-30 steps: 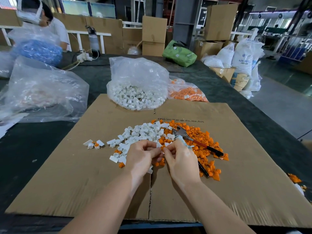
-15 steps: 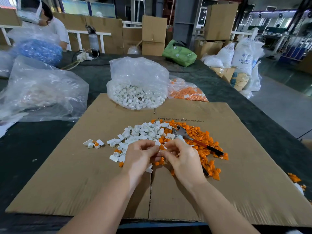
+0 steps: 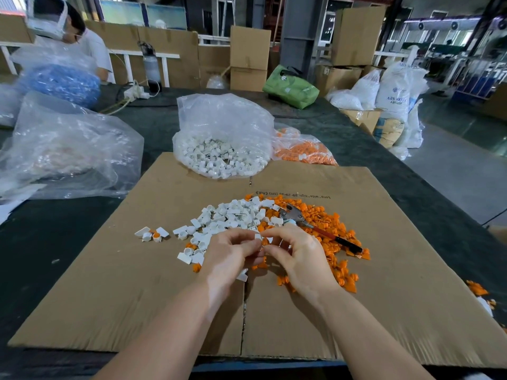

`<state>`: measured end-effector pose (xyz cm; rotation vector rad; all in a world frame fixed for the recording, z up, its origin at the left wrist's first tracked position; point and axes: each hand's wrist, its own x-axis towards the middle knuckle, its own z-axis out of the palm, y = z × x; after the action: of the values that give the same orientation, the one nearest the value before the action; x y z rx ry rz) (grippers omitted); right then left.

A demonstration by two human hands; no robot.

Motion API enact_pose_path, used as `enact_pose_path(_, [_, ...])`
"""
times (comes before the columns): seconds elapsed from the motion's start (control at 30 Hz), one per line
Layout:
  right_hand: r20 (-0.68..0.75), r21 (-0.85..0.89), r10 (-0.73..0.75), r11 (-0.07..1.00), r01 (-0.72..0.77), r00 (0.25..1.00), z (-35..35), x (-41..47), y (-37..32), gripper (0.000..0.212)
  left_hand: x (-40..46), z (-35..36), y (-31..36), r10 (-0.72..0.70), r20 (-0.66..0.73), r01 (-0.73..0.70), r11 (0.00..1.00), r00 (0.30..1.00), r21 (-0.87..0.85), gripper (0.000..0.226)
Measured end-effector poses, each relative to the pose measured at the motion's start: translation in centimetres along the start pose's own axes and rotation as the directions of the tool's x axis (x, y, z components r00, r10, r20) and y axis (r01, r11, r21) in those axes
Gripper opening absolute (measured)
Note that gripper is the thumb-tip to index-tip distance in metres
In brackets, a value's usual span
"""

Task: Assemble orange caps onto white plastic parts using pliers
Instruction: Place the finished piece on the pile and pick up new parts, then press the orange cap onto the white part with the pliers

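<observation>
Hands meet over the near edge of the parts heap, fingertips together. Left hand [image 3: 233,253] pinches a small white part [image 3: 258,237] between thumb and fingers; right hand [image 3: 296,250] curls in from the other side, fingertips at the same spot, with a bit of orange showing between the two. Probably a cap being seated by finger before any squeeze, though the joint itself is too small to read.

Pliers [image 3: 315,227] lie on the orange caps [image 3: 334,242], just beyond the right hand, red-and-black handle pointing right — parked within that hand's reach, neither hand touching them.

White parts [image 3: 236,215] piled left, caps piled right, the heaps touching in the middle: each hand draws from its own side.

Cardboard [image 3: 109,283] spread flat under the lot, likely to keep small pieces off the dark surface [image 3: 55,237].

Few pieces [image 3: 152,234] set apart at left, one showing orange inside; possibly the finished lot.

Bag of white parts [image 3: 222,138] and bag of caps [image 3: 301,149] at the cardboard's far edge, refill stock.
</observation>
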<state>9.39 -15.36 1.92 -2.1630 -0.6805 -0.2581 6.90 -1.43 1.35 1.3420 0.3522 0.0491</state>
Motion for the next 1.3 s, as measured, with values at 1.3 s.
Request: enact_pose_path(1.3, [0.224,-0.481,0.337,0.854,-0.197,0.914,-3.4,2.9,-0.2,0.029,2.9,0.1,1.8,-0.077,-0.048,0.068,0.985,0.996,-0.161,0.018])
